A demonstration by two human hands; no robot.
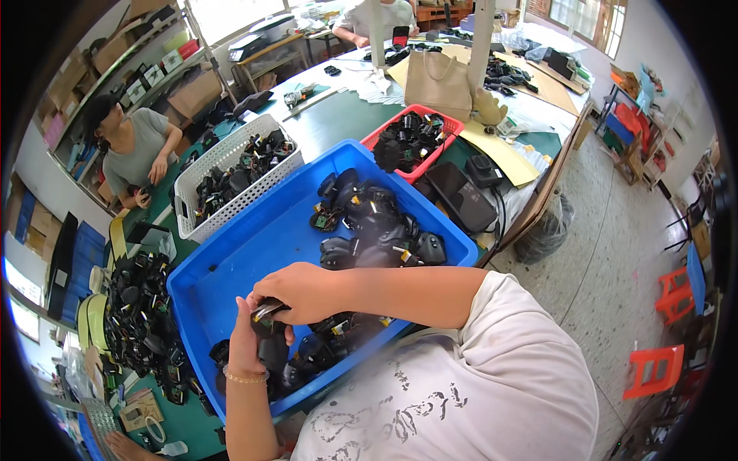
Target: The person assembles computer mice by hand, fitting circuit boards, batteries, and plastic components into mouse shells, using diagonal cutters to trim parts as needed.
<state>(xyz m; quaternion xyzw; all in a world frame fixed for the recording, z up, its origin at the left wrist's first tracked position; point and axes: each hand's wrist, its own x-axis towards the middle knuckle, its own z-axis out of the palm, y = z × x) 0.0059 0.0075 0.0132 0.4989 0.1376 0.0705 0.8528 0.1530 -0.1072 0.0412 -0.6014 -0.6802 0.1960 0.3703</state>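
Observation:
My left hand (243,338) and my right hand (300,290) come together over the near left part of a blue plastic tub (244,260). Between their fingers is a small black plastic device (269,311) with a shiny, silvery part; its exact kind is partly hidden by my fingers. The right hand grips it from above, and the left holds it from the side. Below the hands lie black plastic device housings (315,349). A larger heap of similar housings (373,211), some showing small circuit boards and wires, fills the tub's far right side.
A white basket (184,201) and a red basket (453,127) hold more black parts beyond the tub. Left of it, black housings (138,307) are piled on the green table. A person (138,146) sits at the left, another (377,19) at the far side. Red stools (653,371) stand on the right.

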